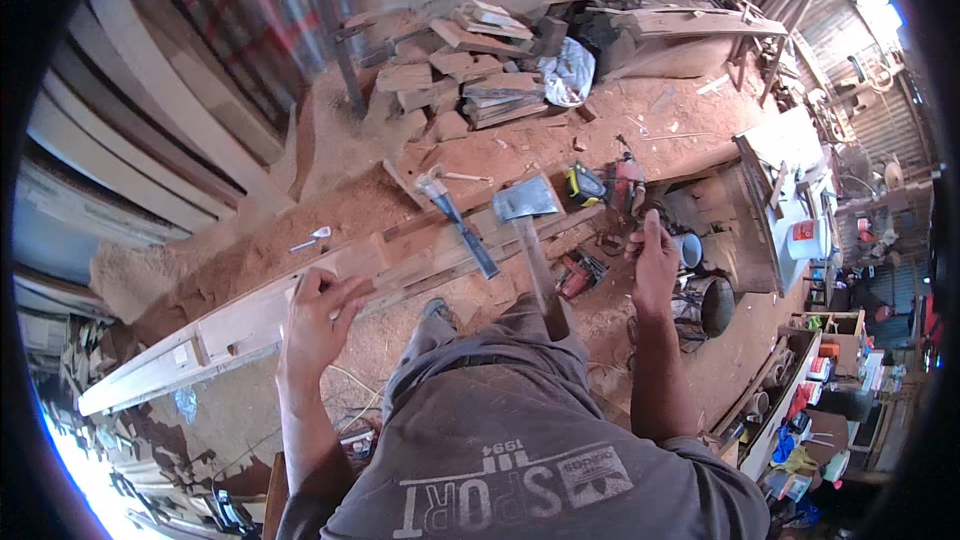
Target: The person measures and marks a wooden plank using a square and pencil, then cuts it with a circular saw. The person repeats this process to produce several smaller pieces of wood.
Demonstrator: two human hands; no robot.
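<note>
My left hand [318,318] hovers over or beside a long pale wooden beam [245,325], its fingers loosely bent and apart. To the right my right hand [655,265] is raised, fingers curled in against the thumb; whatever may be in them is too small to tell. Between the hands a hatchet [527,199] rests with its steel head on the beam and its wooden handle toward my body. Left of it lies a chisel [466,233] with a dark blade. A yellow-and-black tape measure [585,183] sits just beyond the hatchet head.
Red power tools [625,186] lie near the beam's right end, with a blue cup [688,250] close by. Wood offcuts [470,70] are piled at the back beside a whitish plastic bag [568,72]. Long boards [130,130] lean at the left. A white bucket [808,238] stands at the right.
</note>
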